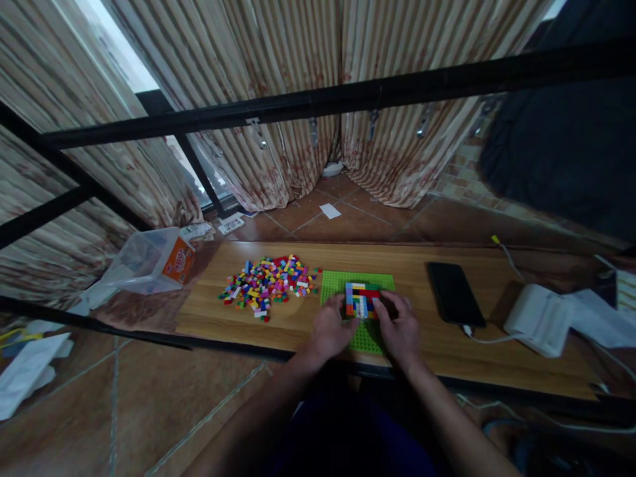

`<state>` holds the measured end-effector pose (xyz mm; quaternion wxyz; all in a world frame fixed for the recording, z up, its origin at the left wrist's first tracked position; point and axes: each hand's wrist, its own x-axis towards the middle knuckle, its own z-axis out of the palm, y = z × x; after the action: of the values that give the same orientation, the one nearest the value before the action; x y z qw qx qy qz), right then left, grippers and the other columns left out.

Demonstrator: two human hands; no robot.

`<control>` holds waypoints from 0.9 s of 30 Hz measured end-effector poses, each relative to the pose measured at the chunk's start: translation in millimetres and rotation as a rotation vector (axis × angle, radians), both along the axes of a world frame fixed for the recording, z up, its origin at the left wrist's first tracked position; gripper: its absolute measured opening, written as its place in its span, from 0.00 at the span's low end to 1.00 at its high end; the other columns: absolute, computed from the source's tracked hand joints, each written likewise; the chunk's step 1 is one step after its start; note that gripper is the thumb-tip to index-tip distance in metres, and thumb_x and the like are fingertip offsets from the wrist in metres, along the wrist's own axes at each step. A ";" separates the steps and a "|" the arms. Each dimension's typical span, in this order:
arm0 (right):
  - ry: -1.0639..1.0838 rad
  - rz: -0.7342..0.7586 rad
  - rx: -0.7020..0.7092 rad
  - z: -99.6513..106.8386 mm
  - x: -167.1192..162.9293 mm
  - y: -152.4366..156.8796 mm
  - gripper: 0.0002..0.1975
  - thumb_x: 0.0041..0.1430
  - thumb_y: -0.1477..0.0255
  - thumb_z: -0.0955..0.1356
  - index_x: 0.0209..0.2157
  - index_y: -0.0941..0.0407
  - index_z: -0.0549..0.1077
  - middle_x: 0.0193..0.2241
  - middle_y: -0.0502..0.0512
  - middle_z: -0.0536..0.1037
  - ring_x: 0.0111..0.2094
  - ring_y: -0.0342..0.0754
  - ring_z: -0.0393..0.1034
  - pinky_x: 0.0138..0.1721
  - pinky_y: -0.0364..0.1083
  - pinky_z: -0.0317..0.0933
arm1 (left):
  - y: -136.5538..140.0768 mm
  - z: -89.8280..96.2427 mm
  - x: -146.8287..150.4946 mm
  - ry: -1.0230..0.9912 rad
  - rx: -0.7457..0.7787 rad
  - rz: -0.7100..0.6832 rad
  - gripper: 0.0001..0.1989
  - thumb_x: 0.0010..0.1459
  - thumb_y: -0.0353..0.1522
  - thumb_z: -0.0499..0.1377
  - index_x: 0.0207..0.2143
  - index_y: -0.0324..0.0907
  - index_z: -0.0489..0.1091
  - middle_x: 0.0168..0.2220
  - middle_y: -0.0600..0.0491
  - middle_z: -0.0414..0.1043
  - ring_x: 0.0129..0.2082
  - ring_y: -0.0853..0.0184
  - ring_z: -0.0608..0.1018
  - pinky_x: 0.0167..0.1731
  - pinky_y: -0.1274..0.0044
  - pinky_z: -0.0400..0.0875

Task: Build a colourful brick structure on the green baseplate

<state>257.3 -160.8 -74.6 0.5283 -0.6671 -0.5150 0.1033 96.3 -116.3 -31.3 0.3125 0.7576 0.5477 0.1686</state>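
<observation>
A small block build of colourful toy bricks (356,293), red, blue, white and yellow among them, sits over the middle of a green studded baseplate (332,278). My left hand (332,326) is closed against its left side, fingers curled and thumb along the front edge. On the opposite side, my right hand (401,324) has its thumb at the build's right front corner and its fingers bent around the right side. The fingers partly cover the build's lower edges. Whether it is pressed onto the plate or just above it, I cannot tell.
Left of the plate, a heap of loose toy bricks (271,283) spreads over the wooden table (303,334). A black phone (454,293) with a cable and a white device (539,319) lie right. A clear plastic box (149,262) stands past the left end. A dark metal rail (318,101) crosses ahead.
</observation>
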 end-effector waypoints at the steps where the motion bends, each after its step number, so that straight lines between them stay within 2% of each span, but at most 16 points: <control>1: -0.050 0.018 -0.013 0.8 -1.8 -0.1 0.22 0.60 0.56 0.66 0.49 0.57 0.72 0.46 0.63 0.73 0.49 0.55 0.68 0.52 0.57 0.62 | -4.3 -0.3 1.8 0.008 0.018 0.000 0.25 0.54 0.36 0.62 0.55 0.42 0.64 0.49 0.47 0.74 0.46 0.62 0.77 0.47 0.72 0.72; 4: -0.199 0.068 -0.065 2.5 -7.1 -0.4 0.32 0.56 0.53 0.68 0.57 0.57 0.65 0.53 0.66 0.69 0.55 0.60 0.62 0.55 0.61 0.58 | -9.3 -1.4 6.1 0.023 0.065 0.013 0.24 0.58 0.36 0.58 0.56 0.39 0.63 0.50 0.44 0.72 0.47 0.60 0.77 0.49 0.70 0.71; 6: -0.254 0.076 -0.094 2.6 -9.5 -0.5 0.34 0.56 0.52 0.67 0.59 0.56 0.63 0.54 0.67 0.68 0.56 0.61 0.61 0.55 0.63 0.57 | -8.9 -2.0 6.8 0.058 0.080 0.001 0.23 0.59 0.36 0.56 0.56 0.38 0.62 0.49 0.43 0.72 0.46 0.59 0.77 0.48 0.70 0.71; 16: -0.307 0.054 -0.164 -2.6 -12.0 0.0 0.30 0.59 0.54 0.65 0.59 0.56 0.64 0.57 0.67 0.64 0.58 0.63 0.59 0.56 0.64 0.57 | -10.7 -2.7 7.4 0.126 0.101 -0.053 0.20 0.61 0.35 0.53 0.54 0.36 0.64 0.48 0.41 0.71 0.44 0.59 0.77 0.47 0.70 0.71; 22: -0.325 0.051 -0.163 -4.5 -11.6 1.5 0.30 0.60 0.55 0.64 0.58 0.58 0.65 0.56 0.68 0.64 0.58 0.61 0.59 0.57 0.62 0.57 | -9.1 -4.1 8.0 0.067 0.091 -0.050 0.21 0.61 0.33 0.52 0.56 0.35 0.63 0.48 0.40 0.71 0.45 0.58 0.76 0.49 0.68 0.71; 27: -0.317 0.053 -0.168 -4.5 -12.3 1.9 0.30 0.60 0.54 0.64 0.58 0.58 0.65 0.57 0.68 0.64 0.58 0.61 0.59 0.58 0.62 0.57 | -8.3 -2.8 7.1 0.032 0.055 -0.058 0.17 0.60 0.33 0.53 0.51 0.36 0.66 0.46 0.41 0.71 0.43 0.59 0.76 0.47 0.70 0.71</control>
<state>245.0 -158.9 -79.1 0.3800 -0.7028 -0.5990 0.0533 103.4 -124.6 -34.0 0.2875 0.7840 0.5258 0.1623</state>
